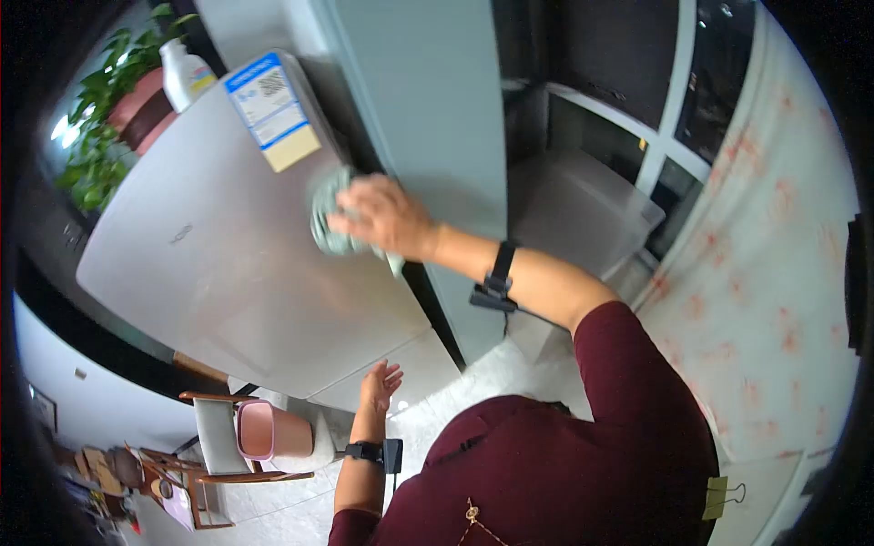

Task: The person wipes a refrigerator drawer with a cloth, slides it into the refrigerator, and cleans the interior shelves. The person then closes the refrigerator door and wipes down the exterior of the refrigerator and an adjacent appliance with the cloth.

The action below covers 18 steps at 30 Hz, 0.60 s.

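Observation:
A light green cloth (330, 214) is bunched under my right hand (387, 217), which presses it against the upper right part of a large pale glossy surface (209, 246), near its edge. The hand is a little blurred, with its fingers bent over the cloth. Just above the cloth, a blue, white and cream label (273, 111) is stuck on the same surface. My left hand (381, 384) hangs beside the lower part of the surface, its fingers apart and nothing in them.
A potted plant (100, 136) and a white bottle (185, 75) stand at the upper left. A pink bin (271, 430) sits on a chair (215, 435) at the lower left. A grey-green panel (428, 109) runs along the right side; a patterned curtain (765, 273) hangs farther right.

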Available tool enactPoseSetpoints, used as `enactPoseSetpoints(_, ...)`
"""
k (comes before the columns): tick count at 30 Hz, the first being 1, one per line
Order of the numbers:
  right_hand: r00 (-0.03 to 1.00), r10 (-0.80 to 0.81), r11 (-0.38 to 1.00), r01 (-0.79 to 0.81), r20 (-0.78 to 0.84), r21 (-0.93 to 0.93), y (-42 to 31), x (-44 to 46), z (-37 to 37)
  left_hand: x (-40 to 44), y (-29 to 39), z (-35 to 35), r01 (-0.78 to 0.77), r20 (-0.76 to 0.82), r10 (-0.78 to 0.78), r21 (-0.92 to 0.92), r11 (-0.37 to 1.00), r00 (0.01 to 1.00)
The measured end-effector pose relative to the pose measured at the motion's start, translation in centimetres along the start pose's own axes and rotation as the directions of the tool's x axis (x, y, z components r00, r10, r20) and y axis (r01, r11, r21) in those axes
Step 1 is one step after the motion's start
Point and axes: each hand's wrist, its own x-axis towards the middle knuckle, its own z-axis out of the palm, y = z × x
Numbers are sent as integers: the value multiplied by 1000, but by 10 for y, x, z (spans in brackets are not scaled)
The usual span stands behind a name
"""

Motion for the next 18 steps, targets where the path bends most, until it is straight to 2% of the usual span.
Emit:
enactPoseSetpoints(2, 975, 192, 976, -201, -114, -79, 38, 19, -28, 7, -6, 9, 25, 18, -25, 25, 999, 1000)
enactPoseSetpoints(5, 863, 427, 876, -468, -270, -112, 86, 31, -48, 17, -9, 22, 39, 45, -41, 55, 998, 998)
enactPoseSetpoints(9, 839, 531, 814, -545, -121, -202, 107, -27, -16, 15, -5, 36, -10, 64, 5, 68, 998, 998)
enactPoseSetpoints(11, 920, 390, 907, -380, 26, -182, 93, -66, -7, 11, 0, 45, 0, 19, -2, 76, 997, 1000)
enactPoseSetpoints(12, 927, 360, 924, -338, 110, -178, 83, -86, -4, 11, 2, 49, 1, -19, 0, 80, 997, 1000)
enactPoseSetpoints(15, 922, 154, 988, -136, 356, -75, 58, -150, 3, 20, -3, 53, 12, -65, -10, 31, 999, 998)
enactPoseSetpoints(17, 884, 44, 998, -19, 465, -58, 53, -187, 2, 23, -5, 66, 1, -84, 0, 11, 1000, 996)
enactPoseSetpoints(18, 886, 26, 999, -2, 462, -52, 55, -200, -3, 26, -7, 72, -2, -94, 3, 13, 1000, 996)
